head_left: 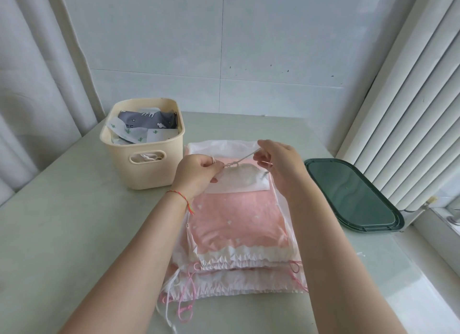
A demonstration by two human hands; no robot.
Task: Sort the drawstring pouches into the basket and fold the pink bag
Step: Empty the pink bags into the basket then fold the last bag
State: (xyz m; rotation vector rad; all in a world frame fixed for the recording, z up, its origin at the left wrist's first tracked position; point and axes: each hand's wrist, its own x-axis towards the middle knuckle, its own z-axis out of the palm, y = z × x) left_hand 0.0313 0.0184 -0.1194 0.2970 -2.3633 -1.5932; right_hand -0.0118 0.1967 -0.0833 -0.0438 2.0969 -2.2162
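Both hands, left hand [199, 170] and right hand [278, 159], pinch a white drawstring [242, 158] above the pink bag [236, 219].

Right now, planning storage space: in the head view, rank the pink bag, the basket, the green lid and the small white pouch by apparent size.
1. pink bag, though it lies nearest the camera
2. green lid and basket, too close to rank
3. small white pouch
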